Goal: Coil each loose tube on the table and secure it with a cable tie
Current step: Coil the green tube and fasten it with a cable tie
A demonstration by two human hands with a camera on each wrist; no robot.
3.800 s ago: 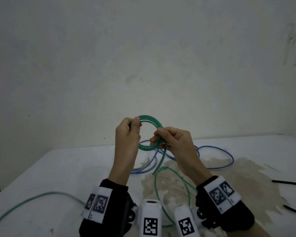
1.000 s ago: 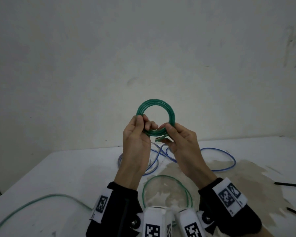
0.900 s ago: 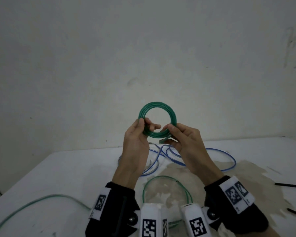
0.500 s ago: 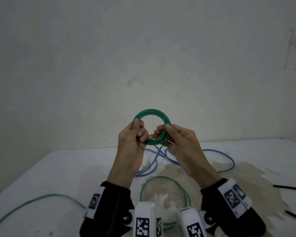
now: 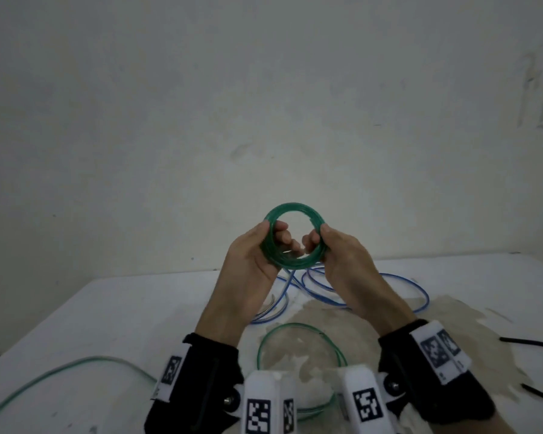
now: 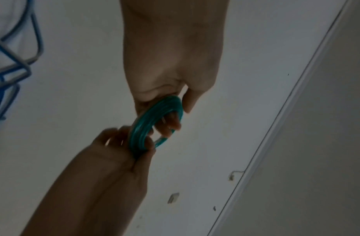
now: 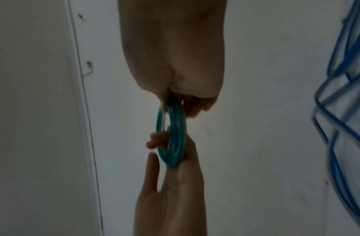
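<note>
Both hands grasp a green coil above the table.
The left hand (image 5: 251, 261) pinches the coiled green tube (image 5: 295, 238) at 9 o'clock, the right hand (image 5: 345, 261) at 3; blue tubing (image 5: 417, 289) and a loose green loop (image 5: 298, 327) lie below, black cable ties (image 5: 530, 343) at far right.

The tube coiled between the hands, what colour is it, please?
Green coiled tube, clearest in the head view.

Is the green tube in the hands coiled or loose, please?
Coiled: the green tube forms a tight multi-turn ring, gripped by the left hand and right hand.
</note>
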